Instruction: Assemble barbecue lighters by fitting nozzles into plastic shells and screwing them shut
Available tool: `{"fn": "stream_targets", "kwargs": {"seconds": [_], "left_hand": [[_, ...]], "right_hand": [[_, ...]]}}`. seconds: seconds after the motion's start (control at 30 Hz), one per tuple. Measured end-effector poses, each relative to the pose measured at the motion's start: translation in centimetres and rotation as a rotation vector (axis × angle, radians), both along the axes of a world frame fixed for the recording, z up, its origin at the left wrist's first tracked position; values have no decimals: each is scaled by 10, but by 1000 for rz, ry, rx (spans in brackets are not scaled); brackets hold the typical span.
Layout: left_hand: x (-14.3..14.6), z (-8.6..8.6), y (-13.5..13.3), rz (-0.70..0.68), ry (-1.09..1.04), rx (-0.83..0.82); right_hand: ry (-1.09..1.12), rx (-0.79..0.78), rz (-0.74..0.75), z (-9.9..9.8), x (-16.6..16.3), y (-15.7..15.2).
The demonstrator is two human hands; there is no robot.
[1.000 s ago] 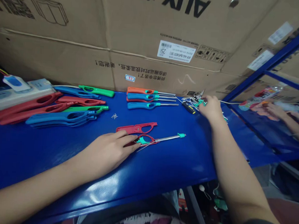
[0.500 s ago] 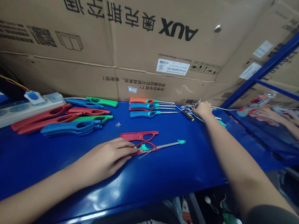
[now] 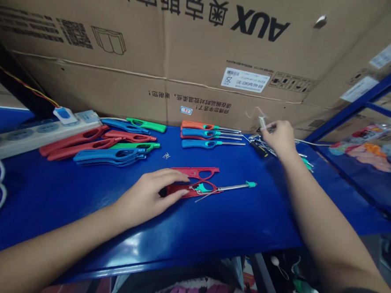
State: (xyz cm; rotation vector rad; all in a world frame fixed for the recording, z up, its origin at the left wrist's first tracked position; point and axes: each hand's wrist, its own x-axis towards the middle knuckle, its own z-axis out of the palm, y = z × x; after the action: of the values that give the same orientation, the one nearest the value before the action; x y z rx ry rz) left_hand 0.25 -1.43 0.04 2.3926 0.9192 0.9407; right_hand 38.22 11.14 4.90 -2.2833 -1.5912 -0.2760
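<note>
Mid-assembly: pressing left grip (image 3: 147, 197), flat and unclenched, on open lighter (image 3: 197, 188), pinching part (image 3: 262, 121) in right grip (image 3: 278, 136) above pile (image 3: 263, 148); shell (image 3: 197, 171) just beyond left grip, seemingly unfitted; finished lighters (image 3: 203, 133) farther back.

A red lighter half (image 3: 188, 191), teal trigger (image 3: 202, 188) and metal tube (image 3: 232, 187) fitted, lies flat beside a red cover (image 3: 197, 172).

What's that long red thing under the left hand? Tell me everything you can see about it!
It is a red lighter, opened up: a red plastic handle half, a teal trigger inside, and a thin metal tube ending in a teal tip. It lies flat on the blue table, tube pointing right. The left hand rests on its handle end. A matching red shell half lies just behind it.
</note>
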Motion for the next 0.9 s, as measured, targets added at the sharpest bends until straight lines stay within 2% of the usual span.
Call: {"fn": "stream_targets", "kwargs": {"seconds": [0.03,0.1,0.17,0.27,0.4,0.57,0.73,0.9], "left_hand": [[1,1,0,43,-52,-32],[5,3,-2,119,-145,-137],[9,5,-5,168,-233,-265],[15,7,-10,143,-330,-417],[18,6,-14,96,-382,-537],[17,5,-12,133,-473,-642],[14,5,-9,136,-484,-681],[12,4,-10,156,-411,-735]], "right_hand": [[51,23,109,1,-18,-12],[375,97,494,-2,-60,-42],[560,109,818,-11,-100,-78],[623,38,1095,-26,-141,-121],[548,-45,1231,-36,-149,-136],[109,-269,1398,-26,-129,-128],[-166,-296,1365,-25,-124,-131],[-171,-301,1356,-30,-123,-131]]}}
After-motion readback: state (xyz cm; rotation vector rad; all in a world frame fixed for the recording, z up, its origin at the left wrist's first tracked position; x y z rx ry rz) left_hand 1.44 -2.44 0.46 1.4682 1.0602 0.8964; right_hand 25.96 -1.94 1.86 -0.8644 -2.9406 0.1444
